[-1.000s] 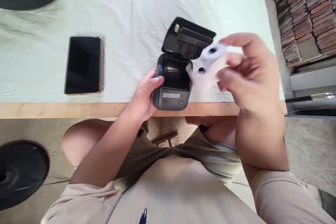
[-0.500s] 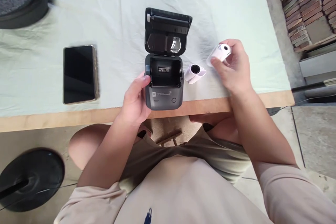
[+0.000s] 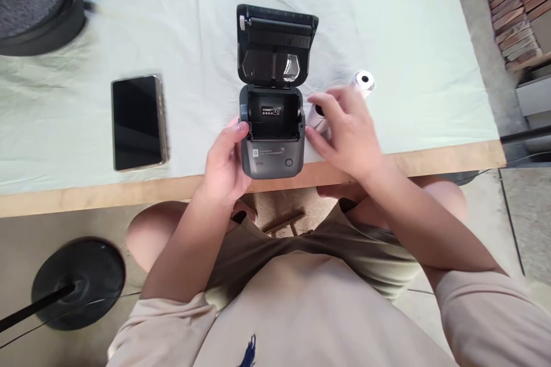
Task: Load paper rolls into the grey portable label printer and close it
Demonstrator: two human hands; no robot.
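Observation:
My left hand (image 3: 227,152) grips the left side of a small dark grey label printer (image 3: 273,159), thumb on its upper edge. The printer's lid (image 3: 275,49) is swung up, and its bay (image 3: 273,113) shows a small printed label and no roll inside. My right hand (image 3: 348,129) is at the printer's right, thumb and forefinger spread around a white paper roll (image 3: 317,121) with a dark core. The fingers partly cover that roll; contact is hard to make out. Just beyond the knuckles, a second white paper roll (image 3: 365,81) lies on the cloth.
A dark-screened phone or tablet (image 3: 136,123) lies on the pale cloth (image 3: 193,28) to the left. At the far left corner stands a black padded case (image 3: 41,8). The table's wooden edge (image 3: 181,186) runs before my knees. A round black stand base (image 3: 81,284) is on the floor.
My right hand has let go of the farther paper roll and moved left to the roll beside the printer. My left hand still holds the printer. The view has shifted slightly.

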